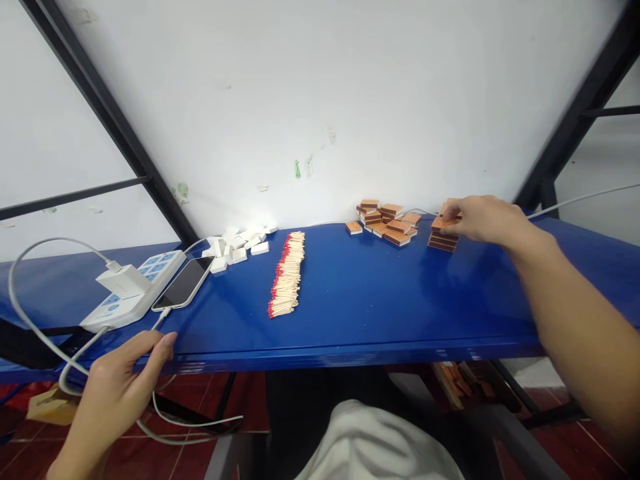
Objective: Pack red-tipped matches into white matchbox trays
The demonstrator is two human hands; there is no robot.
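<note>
Backing sfc.: white wall point(320, 113), scuffed, w/ small green marks. Work sfc.: blue tabletop point(350, 293), set against wall. Storage: open crate point(445, 387) below tabletop, R side; contents brown/orange pcs., too blurred to ID.

L hand point(120, 380): at front edge of tabletop, thumb & index tips close tog.; cannot tell if the white cable point(163, 319) behind them is gripped.

R hand point(483, 217): on R part of tabletop, thumb & fingers pinching upper box of matchbox stack point(443, 241).

Power strip point(115, 310): far L, white w/ blue sockets.

Brown matchbox pile point(387, 223): R of ctr., near wall, L of stack; boxes heaped at mixed angles, one lying just beside the heap at its L end. White edges visible on several; interiors hidden, contents cannot be confirmed.

White tray pile point(235, 248): L of ctr., near wall; small box-shaped pcs., jumbled & overlapping. Fill state: too small to tell.

Match row point(287, 273): btwn both piles, loose on tabletop, outside any box; red heads to L, pale sticks to R.

Phone point(185, 283): beside power strip, cable plugged in.

Charger point(125, 281): white, seated in power strip.
</note>
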